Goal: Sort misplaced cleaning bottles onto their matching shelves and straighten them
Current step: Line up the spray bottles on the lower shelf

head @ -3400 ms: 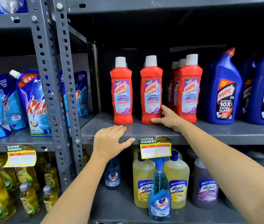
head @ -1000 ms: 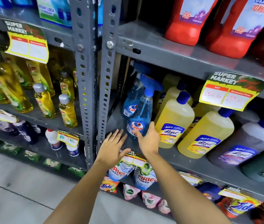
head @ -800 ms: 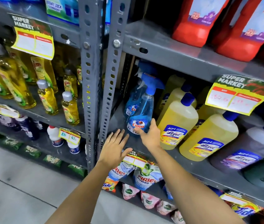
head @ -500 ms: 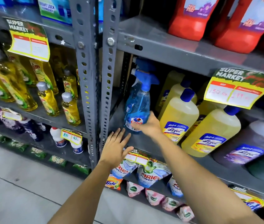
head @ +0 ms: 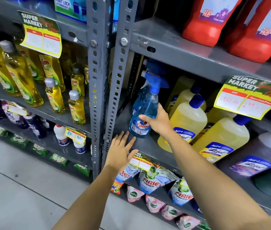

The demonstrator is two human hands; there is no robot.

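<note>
A blue Colin spray bottle (head: 143, 112) stands upright at the left end of the grey middle shelf (head: 149, 146), with a second spray bottle (head: 153, 67) behind it. My right hand (head: 158, 122) is wrapped around the front bottle's lower body, thumb across the label. My left hand (head: 123, 151) lies flat and open on the shelf's front edge, just below and left of the bottle, holding nothing. Yellow Lizol bottles (head: 187, 123) with blue caps stand right next to the spray bottle.
Red Harpic bottles (head: 209, 22) fill the shelf above. A perforated grey upright (head: 114, 80) divides the bays; yellow dish-liquid bottles (head: 55, 97) stand left of it. A yellow price tag (head: 249, 98) hangs at right. Ariel pouches (head: 153, 181) sit below, grey floor at left.
My right hand has slid from the bottle's base up around its body and closed on it. The spray bottle now stands further back and more upright. My left hand stayed on the shelf edge.
</note>
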